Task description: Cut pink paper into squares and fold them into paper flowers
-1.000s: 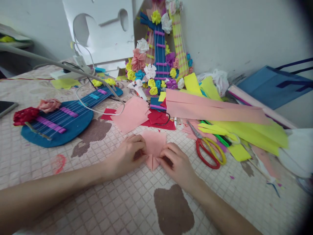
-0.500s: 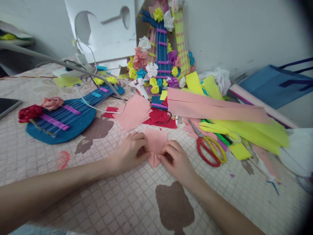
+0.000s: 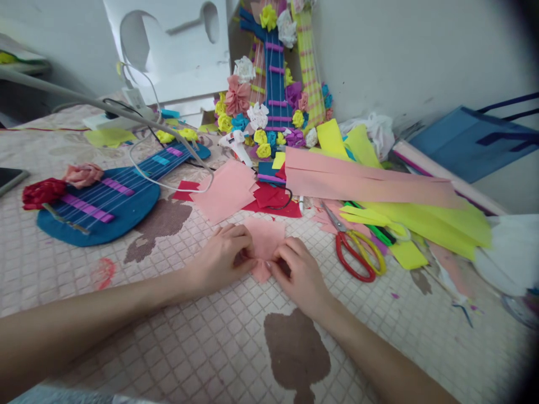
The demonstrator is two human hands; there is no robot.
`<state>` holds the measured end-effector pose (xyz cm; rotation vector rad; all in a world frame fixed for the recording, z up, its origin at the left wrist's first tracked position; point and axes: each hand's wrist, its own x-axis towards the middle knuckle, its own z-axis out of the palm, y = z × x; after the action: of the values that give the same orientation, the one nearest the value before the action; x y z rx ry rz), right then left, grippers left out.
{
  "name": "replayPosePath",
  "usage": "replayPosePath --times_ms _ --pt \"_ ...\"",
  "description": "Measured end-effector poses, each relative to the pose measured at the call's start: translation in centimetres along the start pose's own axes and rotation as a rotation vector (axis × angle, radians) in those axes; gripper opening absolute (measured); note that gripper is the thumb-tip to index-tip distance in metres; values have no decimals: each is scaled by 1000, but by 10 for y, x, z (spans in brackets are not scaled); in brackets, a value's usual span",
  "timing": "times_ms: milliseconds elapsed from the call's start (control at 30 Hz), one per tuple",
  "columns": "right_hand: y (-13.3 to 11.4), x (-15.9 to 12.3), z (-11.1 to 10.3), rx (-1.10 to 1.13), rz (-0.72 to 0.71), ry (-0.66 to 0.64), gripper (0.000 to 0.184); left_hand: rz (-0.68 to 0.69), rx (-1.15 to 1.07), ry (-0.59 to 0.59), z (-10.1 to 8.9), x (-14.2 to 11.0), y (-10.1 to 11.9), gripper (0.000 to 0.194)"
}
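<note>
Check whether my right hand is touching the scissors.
Apart. The head view shows a strip of gridded table surface between the right hand and the scissors.

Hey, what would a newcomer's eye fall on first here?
Probably the bright paper flowers massed around the upright blue neck at the back. Then the blue toy guitar lying at left, with a red flower on its near end. At center, the left hand and right hand pinch pink paper.

On the tablecloth (image 3: pixel 189 336), scissors (image 3: pixel 347 232) lie right of the paper sheet (image 3: pixel 267 237), the guitar (image 3: pixel 126 203) (flowers (image 3: pixel 44 193) atop it) left.
</note>
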<state>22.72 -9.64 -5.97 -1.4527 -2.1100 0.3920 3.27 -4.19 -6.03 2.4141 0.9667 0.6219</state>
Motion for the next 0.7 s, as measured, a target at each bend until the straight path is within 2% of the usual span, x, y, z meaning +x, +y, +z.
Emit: replayPosePath --times_ms 700 --pt "-2 -2 1 -67 -16 -2 16 -42 -2 -10 -3 1 9 6"
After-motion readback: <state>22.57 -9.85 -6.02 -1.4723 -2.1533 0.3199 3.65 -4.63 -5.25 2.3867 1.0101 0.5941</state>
